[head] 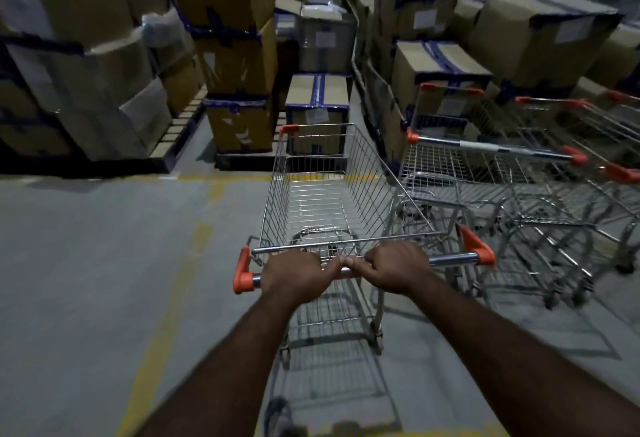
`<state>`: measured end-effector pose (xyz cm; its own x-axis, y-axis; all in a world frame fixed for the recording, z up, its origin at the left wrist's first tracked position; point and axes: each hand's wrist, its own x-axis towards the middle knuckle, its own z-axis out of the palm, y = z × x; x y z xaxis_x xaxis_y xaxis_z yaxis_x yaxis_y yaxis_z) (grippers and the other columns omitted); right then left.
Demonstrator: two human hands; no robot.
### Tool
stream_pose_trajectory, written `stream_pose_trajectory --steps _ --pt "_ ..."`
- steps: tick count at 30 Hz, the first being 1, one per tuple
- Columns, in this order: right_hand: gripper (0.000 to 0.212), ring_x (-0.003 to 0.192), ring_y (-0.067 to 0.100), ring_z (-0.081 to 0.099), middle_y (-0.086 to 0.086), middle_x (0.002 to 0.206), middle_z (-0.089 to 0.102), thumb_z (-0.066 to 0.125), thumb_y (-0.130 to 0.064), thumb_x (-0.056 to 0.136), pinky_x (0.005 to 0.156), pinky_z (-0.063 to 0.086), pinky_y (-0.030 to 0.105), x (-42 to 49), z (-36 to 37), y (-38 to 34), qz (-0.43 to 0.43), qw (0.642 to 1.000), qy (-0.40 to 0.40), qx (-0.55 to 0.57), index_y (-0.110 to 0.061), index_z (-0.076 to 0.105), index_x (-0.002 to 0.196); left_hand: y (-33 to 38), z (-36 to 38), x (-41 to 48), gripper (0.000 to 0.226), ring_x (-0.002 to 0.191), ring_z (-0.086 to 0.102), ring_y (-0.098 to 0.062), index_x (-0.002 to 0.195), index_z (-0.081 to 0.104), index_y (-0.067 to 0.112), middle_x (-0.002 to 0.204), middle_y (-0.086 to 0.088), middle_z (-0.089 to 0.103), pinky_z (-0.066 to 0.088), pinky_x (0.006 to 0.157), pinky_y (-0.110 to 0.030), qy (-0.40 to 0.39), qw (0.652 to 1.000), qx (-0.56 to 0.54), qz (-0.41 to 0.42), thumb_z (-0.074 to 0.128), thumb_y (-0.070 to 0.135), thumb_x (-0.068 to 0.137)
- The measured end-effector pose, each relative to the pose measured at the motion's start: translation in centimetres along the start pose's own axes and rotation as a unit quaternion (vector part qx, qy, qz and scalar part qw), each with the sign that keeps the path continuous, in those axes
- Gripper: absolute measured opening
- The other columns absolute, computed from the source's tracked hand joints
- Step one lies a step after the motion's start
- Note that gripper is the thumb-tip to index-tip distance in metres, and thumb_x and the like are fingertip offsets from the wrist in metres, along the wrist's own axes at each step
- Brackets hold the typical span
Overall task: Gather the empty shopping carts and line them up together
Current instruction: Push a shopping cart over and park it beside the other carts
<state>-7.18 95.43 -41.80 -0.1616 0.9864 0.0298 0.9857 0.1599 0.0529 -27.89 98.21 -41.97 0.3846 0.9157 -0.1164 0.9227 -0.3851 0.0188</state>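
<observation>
We're gripping the handle bar (450, 258) of the cart (322, 194) with both hands: left hand (294, 272) wrapped over the bar near its left orange end cap, right hand (398, 268) wrapped just beside it, thumbs almost touching at mid-bar. The basket is looking empty and is pointing ahead toward the stacked cardboard boxes (239, 56) on pallets. We're standing on grey floor (86, 263) with a yellow painted line running past on our left. Just to the right, a row of parked carts (502, 173) is sitting side-on to ours, orange-tipped handles visible, several seemingly nested; exact count is hard to tell in the blur. Judging progress: part of the gathering is done, since a group is already standing together. Ours is not yet lined up with it; it's needing a right turn and a push into the row.
</observation>
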Motion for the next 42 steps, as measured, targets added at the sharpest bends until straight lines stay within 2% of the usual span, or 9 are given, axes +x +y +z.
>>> stream_pose_trajectory --steps 3,6,8,11,22,29,34,38,42 --pt "0.105 0.066 0.018 0.057 -0.003 0.066 0.06 -0.007 -0.093 0.073 0.065 0.043 0.029 4.7 0.1 0.4 0.016 1.0 -0.007 0.011 -0.021 0.07 0.076 -2.1 -0.5 4.3 0.094 0.089 0.066 -0.025 0.096 0.073 0.02 0.092 -0.003 0.071 0.046 0.075 -0.036 0.001 1.0 -0.016 0.006 0.006 0.085 0.088" --pt "0.1 0.068 0.017 0.061 -0.003 0.067 0.061 -0.004 -0.092 0.075 0.073 0.051 0.032 9.0 0.3 0.4 0.026 0.999 -0.029 0.02 -0.022 0.068 0.074 -4.6 -0.7 7.9 0.094 0.087 0.067 -0.025 0.097 0.072 0.02 0.091 -0.003 0.071 0.049 0.076 -0.036 -0.001 1.0 -0.026 0.01 0.006 0.085 0.087" --pt "0.09 0.067 0.017 0.059 -0.003 0.065 0.058 0.002 -0.09 0.08 0.072 0.049 0.032 11.6 0.3 0.4 0.031 0.999 -0.037 0.018 -0.023 0.06 0.066 -6.1 -0.9 10.4 0.096 0.089 0.067 -0.026 0.097 0.073 0.02 0.093 -0.004 0.072 0.051 0.079 -0.037 0.001 1.0 -0.018 0.015 0.005 0.086 0.087" --pt "0.086 0.066 0.018 0.056 -0.005 0.062 0.054 0.009 -0.087 0.085 0.065 0.041 0.03 14.9 0.3 0.5 0.03 0.998 -0.048 0.01 -0.022 0.065 0.072 -7.7 -1.3 13.4 0.095 0.092 0.068 -0.027 0.098 0.073 0.019 0.095 -0.004 0.072 0.05 0.078 -0.037 -0.003 1.0 -0.016 0.02 0.005 0.085 0.088" --pt "0.105 0.061 0.016 0.053 -0.004 0.061 0.054 -0.016 -0.094 0.064 0.059 0.032 0.028 23.6 0.8 4.0 0.01 1.0 -0.017 0.02 -0.023 0.06 0.068 -8.8 -2.4 21.7 0.092 0.09 0.067 -0.027 0.092 0.072 0.017 0.093 -0.004 0.072 0.043 0.072 -0.036 -0.014 1.0 -0.008 0.009 0.008 0.082 0.09" --pt "0.099 0.061 0.015 0.057 -0.003 0.061 0.058 -0.006 -0.092 0.075 0.071 0.048 0.029 28.0 1.5 7.4 -0.003 1.0 -0.028 0.013 -0.023 0.066 0.072 -8.1 -2.4 26.3 0.095 0.087 0.066 -0.024 0.09 0.073 0.02 0.088 0.0 0.07 0.044 0.072 -0.035 -0.023 0.999 -0.021 -0.014 0.003 0.084 0.088" --pt "0.08 0.062 0.018 0.055 -0.002 0.06 0.054 0.015 -0.085 0.087 0.064 0.041 0.028 30.0 1.3 8.9 -0.02 0.999 -0.033 0.018 -0.023 0.062 0.069 -7.8 -2.8 28.6 0.092 0.087 0.065 -0.022 0.087 0.07 0.022 0.088 0.001 0.068 0.041 0.071 -0.034 -0.026 0.999 -0.021 -0.028 0.002 0.085 0.087" --pt "0.084 0.063 0.019 0.059 -0.002 0.061 0.056 0.017 -0.084 0.09 0.062 0.041 0.028 31.5 1.4 10.0 -0.031 0.999 -0.031 0.004 -0.021 0.071 0.077 -7.7 -2.8 30.2 0.095 0.091 0.067 -0.022 0.091 0.071 0.024 0.094 0.0 0.071 0.049 0.077 -0.036 -0.028 0.998 -0.02 -0.043 0.0 0.087 0.085" --pt "0.088 0.061 0.018 0.057 -0.003 0.061 0.056 0.012 -0.085 0.088 0.065 0.041 0.029 32.7 1.8 10.5 -0.039 0.998 -0.037 0.01 -0.019 0.068 0.073 -8.0 -2.5 31.4 0.098 0.09 0.067 -0.021 0.088 0.069 0.025 0.091 0.002 0.07 0.052 0.082 -0.037 -0.026 0.997 -0.034 -0.063 -0.002 0.09 0.08"
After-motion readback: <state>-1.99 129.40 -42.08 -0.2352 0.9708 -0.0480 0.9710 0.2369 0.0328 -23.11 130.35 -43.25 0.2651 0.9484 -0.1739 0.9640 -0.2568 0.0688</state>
